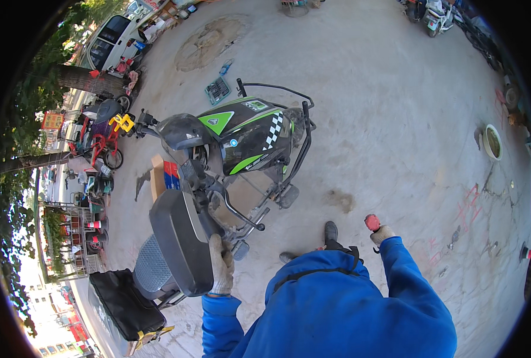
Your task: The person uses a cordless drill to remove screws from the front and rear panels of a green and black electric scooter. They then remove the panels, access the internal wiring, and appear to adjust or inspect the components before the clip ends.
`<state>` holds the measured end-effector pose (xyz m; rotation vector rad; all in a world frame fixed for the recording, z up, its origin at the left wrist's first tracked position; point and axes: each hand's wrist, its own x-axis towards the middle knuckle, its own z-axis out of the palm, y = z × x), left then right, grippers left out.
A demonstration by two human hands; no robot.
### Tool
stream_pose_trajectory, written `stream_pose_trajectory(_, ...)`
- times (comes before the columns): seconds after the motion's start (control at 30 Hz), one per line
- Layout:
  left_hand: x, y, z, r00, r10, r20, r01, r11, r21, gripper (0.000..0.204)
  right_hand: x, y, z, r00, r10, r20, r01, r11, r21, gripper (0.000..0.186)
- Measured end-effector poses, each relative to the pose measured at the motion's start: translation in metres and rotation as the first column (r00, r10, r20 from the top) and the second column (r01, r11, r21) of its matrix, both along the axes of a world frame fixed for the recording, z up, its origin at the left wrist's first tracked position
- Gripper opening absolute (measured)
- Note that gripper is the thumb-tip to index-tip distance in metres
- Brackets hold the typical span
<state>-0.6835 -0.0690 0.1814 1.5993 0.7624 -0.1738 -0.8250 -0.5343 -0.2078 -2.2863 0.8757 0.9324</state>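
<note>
Slanting blk pad point(182, 247), long axis upper-L/lower-R

Scooter shell point(247, 132) black with bright green patches and black-and-white checkers, seat point(152, 262) blue-grey mesh-patterned, bag point(125, 301) black, jacket point(337, 307) blue, left glove point(220, 267) off-white, tool case point(217, 90) teal.

The gloved left hand point(221, 267) touches the edge of a black seat-like part point(179, 238) on a black-and-green motorbike point(256, 134). The gloved right hand point(383, 234) is well apart from it; whether the red patch point(372, 222) at its fingers is something held or glove coating is hard to tell. A tool case point(217, 90) lies open on the concrete ground point(396, 131).
</note>
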Motion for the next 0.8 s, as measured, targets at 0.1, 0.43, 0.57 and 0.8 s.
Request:
stream_pose_trajectory(0.1,-0.002,-0.002,0.004,1.000,0.014,-0.003,-0.014,0.999,-0.032,0.048,0.018,0.008,0.012,1.000,0.015,0.020,-0.015,1.000,-0.012,0.031)
stream_pose_trajectory(0.43,0.052,-0.062,0.021,0.992,-0.066,0.108,0.090,0.970,-0.227,0.046,0.017,0.036,0.025,0.992,0.093,-0.080,-0.092,0.996,0.019,0.032)
stream_pose_trajectory(0.57,0.067,-0.061,0.020,0.991,-0.102,0.081,0.122,0.949,-0.291,0.047,-0.003,0.039,0.032,1.000,-0.010,-0.008,0.011,0.999,0.049,0.031)
stream_pose_trajectory(0.8,0.056,-0.052,0.009,0.991,-0.083,0.106,0.108,0.961,-0.254,0.047,-0.049,0.036,-0.007,0.989,-0.143,-0.040,0.147,0.981,0.128,0.020)
